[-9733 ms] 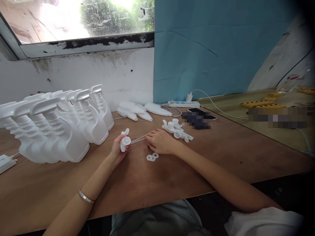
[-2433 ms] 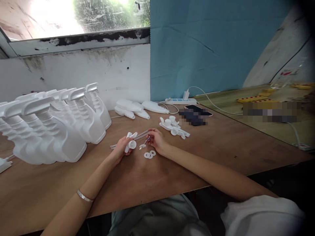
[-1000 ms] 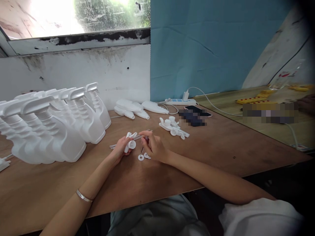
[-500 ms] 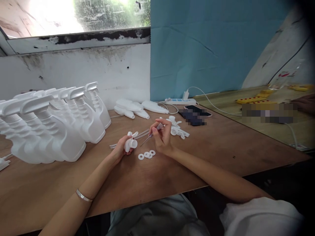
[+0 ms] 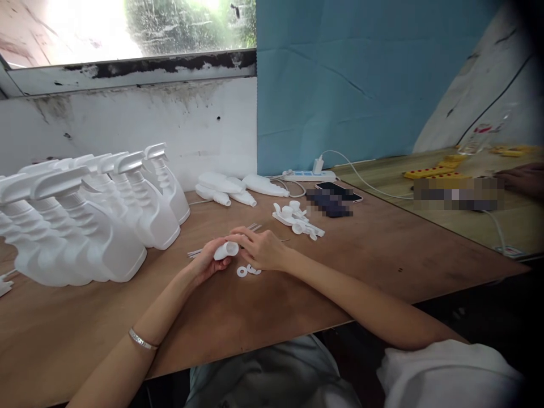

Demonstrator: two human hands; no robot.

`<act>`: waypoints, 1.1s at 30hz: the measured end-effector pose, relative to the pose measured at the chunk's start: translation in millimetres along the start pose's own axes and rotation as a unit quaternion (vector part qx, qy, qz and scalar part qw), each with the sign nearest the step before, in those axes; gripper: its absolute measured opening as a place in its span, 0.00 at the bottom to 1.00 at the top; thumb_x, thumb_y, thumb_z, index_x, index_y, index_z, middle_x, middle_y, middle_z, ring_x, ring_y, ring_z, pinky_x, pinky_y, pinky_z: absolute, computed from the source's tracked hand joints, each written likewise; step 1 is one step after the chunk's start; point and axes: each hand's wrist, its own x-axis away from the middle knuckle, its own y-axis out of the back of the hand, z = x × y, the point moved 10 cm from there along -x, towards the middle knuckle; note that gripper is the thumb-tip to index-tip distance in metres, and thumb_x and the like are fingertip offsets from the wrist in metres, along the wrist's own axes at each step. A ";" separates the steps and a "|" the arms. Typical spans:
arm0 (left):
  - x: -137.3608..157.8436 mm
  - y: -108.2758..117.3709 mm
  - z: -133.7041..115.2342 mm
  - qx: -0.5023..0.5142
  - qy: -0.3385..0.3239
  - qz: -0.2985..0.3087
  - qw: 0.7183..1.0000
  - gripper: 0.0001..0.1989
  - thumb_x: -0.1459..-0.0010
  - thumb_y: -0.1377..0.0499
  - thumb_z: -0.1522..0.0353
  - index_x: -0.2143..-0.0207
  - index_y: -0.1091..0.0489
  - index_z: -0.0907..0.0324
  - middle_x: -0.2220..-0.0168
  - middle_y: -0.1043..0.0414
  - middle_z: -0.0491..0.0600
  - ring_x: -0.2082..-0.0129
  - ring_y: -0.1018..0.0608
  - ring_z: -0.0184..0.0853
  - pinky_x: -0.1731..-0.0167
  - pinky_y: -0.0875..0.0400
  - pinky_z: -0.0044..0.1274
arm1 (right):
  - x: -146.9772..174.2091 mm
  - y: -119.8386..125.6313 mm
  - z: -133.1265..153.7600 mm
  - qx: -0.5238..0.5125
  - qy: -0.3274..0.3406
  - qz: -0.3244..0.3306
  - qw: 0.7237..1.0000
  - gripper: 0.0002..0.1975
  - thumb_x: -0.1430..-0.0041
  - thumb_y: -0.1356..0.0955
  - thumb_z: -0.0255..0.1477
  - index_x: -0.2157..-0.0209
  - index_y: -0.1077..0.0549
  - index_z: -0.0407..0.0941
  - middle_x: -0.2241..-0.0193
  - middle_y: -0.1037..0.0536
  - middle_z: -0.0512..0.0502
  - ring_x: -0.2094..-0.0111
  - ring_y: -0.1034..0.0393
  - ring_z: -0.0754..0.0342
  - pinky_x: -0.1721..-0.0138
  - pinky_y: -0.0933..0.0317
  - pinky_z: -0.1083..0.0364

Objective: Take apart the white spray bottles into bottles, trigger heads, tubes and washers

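Note:
In my left hand (image 5: 209, 262) is a white spray trigger head (image 5: 226, 250), its round collar facing me. The fingers of my right hand (image 5: 260, 247) are bent against the far side of the same head, and they hide its trigger. A thin metal rod tip (image 5: 285, 240) shows just beyond my right hand; whether it is held or lying cannot be seen. Several flat white washers (image 5: 242, 272) lie on the table below the hands, partly covered by my right hand. Thin clear tubes (image 5: 194, 253) lie behind my left hand.
Upright white spray bottles (image 5: 97, 226) stand in rows at left. White bottles (image 5: 221, 187) lie by the wall. A pile of loose white spray heads (image 5: 297, 218) sits right of centre, with a phone (image 5: 339, 191) and a power strip (image 5: 308, 176) behind. Another person's hand (image 5: 521, 180) is at far right.
My right hand has moved left and down to the spray trigger head. The pointed tool that was upright in its fingers is no longer clearly visible. My left hand still holds the head.

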 end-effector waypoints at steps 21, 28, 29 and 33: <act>-3.2 4.4 12.1 -0.032 0.054 -0.007 0.998 0.12 0.50 0.48 0.64 0.64 0.37 0.62 0.78 0.32 0.48 0.87 0.37 0.24 0.87 0.43 0.15 | 17.5 58.6 -128.9 0.176 -0.310 -0.025 0.934 0.11 0.42 0.42 0.28 0.62 0.31 0.44 0.62 0.26 0.42 0.67 0.32 0.49 0.74 0.52 0.56; -3.6 4.9 12.0 -0.047 0.048 -0.006 0.998 0.12 0.51 0.46 0.64 0.64 0.37 0.62 0.78 0.32 0.48 0.87 0.37 0.23 0.86 0.43 0.15 | 95.8 86.6 -227.7 0.199 -0.535 0.043 0.820 0.16 0.43 0.41 0.32 0.58 0.30 0.40 0.62 0.27 0.33 0.60 0.33 0.43 0.66 0.45 0.53; -3.6 4.8 11.9 -0.051 0.047 -0.005 0.998 0.12 0.51 0.45 0.64 0.64 0.37 0.62 0.78 0.32 0.48 0.87 0.37 0.23 0.86 0.43 0.15 | 103.3 82.1 -234.4 0.193 -0.544 0.061 0.814 0.16 0.43 0.41 0.31 0.59 0.30 0.39 0.61 0.27 0.32 0.60 0.33 0.42 0.66 0.45 0.53; -3.2 4.4 10.9 -0.063 0.043 -0.003 0.997 0.13 0.51 0.44 0.63 0.64 0.37 0.61 0.78 0.32 0.47 0.86 0.37 0.23 0.86 0.43 0.15 | 115.3 63.2 -245.2 0.169 -0.546 0.105 0.814 0.14 0.48 0.37 0.31 0.62 0.27 0.39 0.63 0.26 0.32 0.61 0.31 0.41 0.67 0.43 0.53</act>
